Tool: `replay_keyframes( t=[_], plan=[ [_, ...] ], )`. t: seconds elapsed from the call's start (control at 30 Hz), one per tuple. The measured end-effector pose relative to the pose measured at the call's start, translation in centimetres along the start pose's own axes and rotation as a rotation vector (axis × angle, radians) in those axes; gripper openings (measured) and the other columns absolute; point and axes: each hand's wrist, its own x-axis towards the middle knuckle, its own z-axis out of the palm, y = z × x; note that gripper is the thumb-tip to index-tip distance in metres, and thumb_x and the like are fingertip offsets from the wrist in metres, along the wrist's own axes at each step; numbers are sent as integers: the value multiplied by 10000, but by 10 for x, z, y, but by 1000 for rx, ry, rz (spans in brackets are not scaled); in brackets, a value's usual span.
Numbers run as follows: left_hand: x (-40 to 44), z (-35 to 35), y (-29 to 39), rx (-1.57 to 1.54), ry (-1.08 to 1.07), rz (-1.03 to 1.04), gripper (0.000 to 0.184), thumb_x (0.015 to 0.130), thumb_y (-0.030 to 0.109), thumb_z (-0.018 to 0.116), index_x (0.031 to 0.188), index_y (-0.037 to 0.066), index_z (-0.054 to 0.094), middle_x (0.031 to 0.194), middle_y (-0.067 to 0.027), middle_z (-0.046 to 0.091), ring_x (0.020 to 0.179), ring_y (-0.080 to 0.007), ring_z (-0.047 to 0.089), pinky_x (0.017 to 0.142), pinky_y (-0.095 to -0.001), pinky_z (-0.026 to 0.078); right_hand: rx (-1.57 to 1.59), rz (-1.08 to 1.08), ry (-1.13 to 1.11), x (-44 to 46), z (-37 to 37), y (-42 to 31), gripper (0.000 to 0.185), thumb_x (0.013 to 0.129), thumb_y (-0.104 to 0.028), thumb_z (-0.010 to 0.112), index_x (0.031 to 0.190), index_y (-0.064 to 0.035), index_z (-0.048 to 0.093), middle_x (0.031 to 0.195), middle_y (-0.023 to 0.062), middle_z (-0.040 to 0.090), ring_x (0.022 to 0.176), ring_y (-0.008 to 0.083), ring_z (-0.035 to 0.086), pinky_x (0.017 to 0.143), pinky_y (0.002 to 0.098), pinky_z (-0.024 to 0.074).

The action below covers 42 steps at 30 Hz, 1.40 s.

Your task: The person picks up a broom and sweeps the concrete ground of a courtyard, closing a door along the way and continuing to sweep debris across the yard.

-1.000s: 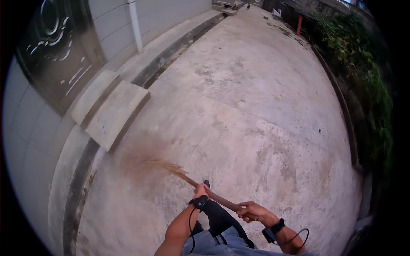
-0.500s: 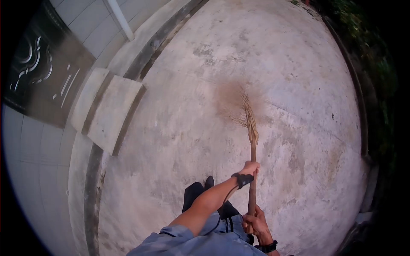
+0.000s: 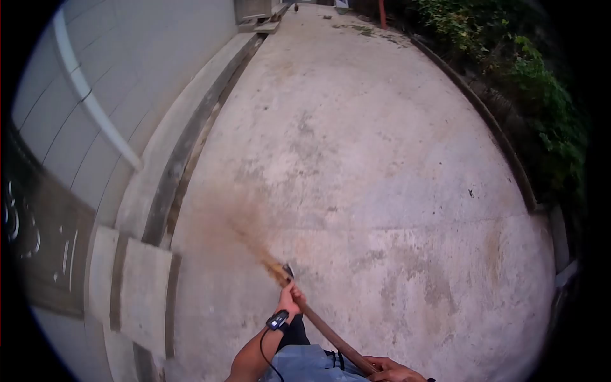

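A twig broom (image 3: pixel 330 334) slants across the lower middle of the head view, its wooden handle running down to the right. My left hand (image 3: pixel 291 298) is closed around the handle just below the twigs, with a black device strapped to that wrist. At the handle's lower end, near my waist, my right hand (image 3: pixel 393 370) is wrapped around the wood, partly cut off by the frame. The brown twigs point up and left over the concrete ground and are smeared by motion. A dark shoe tip (image 3: pixel 288 271) shows beside their base.
Concrete paving (image 3: pixel 356 146) stretches ahead. Along the left run a tiled wall (image 3: pixel 121 70), a white pipe (image 3: pixel 86 95), a narrow gutter and a concrete step (image 3: pixel 145 293) by a dark door (image 3: pixel 51 235). Green bushes (image 3: pixel 534 83) grow behind a low kerb (image 3: pixel 474 99) on the right.
The broom has swung left, from pointing nearly straight ahead to slanting up-left. Both hands have kept hold of it. The view has tilted up, showing more of the paving ahead.
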Motion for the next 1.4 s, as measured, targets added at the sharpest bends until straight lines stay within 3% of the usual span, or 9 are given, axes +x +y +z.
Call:
replay_keyframes(
  t=[0.1, 0.23, 0.3, 0.4, 0.5, 1.1, 1.2, 1.3, 1.4],
  plan=[
    [33, 45, 69, -53, 140, -76, 345, 793, 188, 556, 518, 169, 347, 441, 56, 356, 403, -79, 368, 457, -239, 351, 5, -333, 19, 57, 1, -93, 313, 701, -109, 641, 980, -14, 535, 601, 18, 439, 463, 118, 378, 463, 290, 380],
    [67, 135, 126, -81, 159, 7, 327, 768, 155, 513, 500, 167, 325, 437, 49, 331, 407, -99, 344, 463, -247, 344, -451, 189, -141, 100, -46, -239, 559, 743, -129, 650, 1240, -75, 399, 688, -13, 498, 526, 70, 472, 477, 201, 387],
    [100, 177, 153, -86, 137, 15, 322, 758, 149, 513, 501, 168, 320, 437, 47, 324, 412, -103, 342, 466, -251, 342, -577, 59, -76, 124, -75, -297, 535, 696, -90, 639, 1189, -55, 435, 699, 87, 573, 471, 183, 539, 457, 275, 446],
    [155, 240, 196, -79, 142, 72, 315, 727, 132, 525, 505, 172, 304, 439, 46, 306, 412, -110, 344, 477, -261, 341, -1001, 148, 252, 158, -91, -403, 493, 667, -245, 694, 1129, -155, 547, 701, 78, 636, 568, 184, 589, 569, 287, 473],
    [236, 305, 254, -173, 180, 96, 308, 713, 86, 520, 509, 160, 303, 438, 48, 316, 406, -116, 350, 481, -241, 349, -1462, -270, 701, 210, -114, -479, 306, 650, -272, 709, 908, -121, 648, 668, 109, 615, 590, 271, 589, 554, 320, 470],
    [586, 527, 594, -170, 255, 462, 140, 565, 120, 460, 503, 170, 344, 547, 5, 443, 561, -167, 445, 658, -331, 385, -1396, -997, 203, 663, -287, -1087, 135, 746, -163, 573, 803, -48, 614, 588, 129, 574, 539, 294, 557, 493, 359, 427],
    [668, 514, 649, 884, 400, 812, 90, 562, 123, 449, 523, 153, 373, 564, 0, 464, 567, -170, 451, 658, -326, 395, -1302, -959, 219, 760, -321, -1162, 100, 726, -152, 568, 696, -60, 588, 547, 132, 544, 537, 302, 547, 497, 378, 418],
    [723, 599, 680, -247, 344, 420, 48, 601, 77, 488, 626, 98, 453, 664, -19, 538, 633, -159, 509, 676, -334, 453, -1210, -936, 289, 816, -345, -1247, 96, 727, -155, 568, 729, -67, 606, 557, 134, 554, 533, 293, 554, 501, 363, 428],
    [723, 750, 730, 4, 219, 440, 102, 670, 18, 484, 622, 96, 439, 658, -32, 521, 680, -175, 500, 728, -347, 439, -1132, -876, 343, 833, -356, -1341, 102, 738, -144, 567, 755, -56, 613, 557, 123, 561, 522, 278, 559, 494, 340, 430]
  ],
)
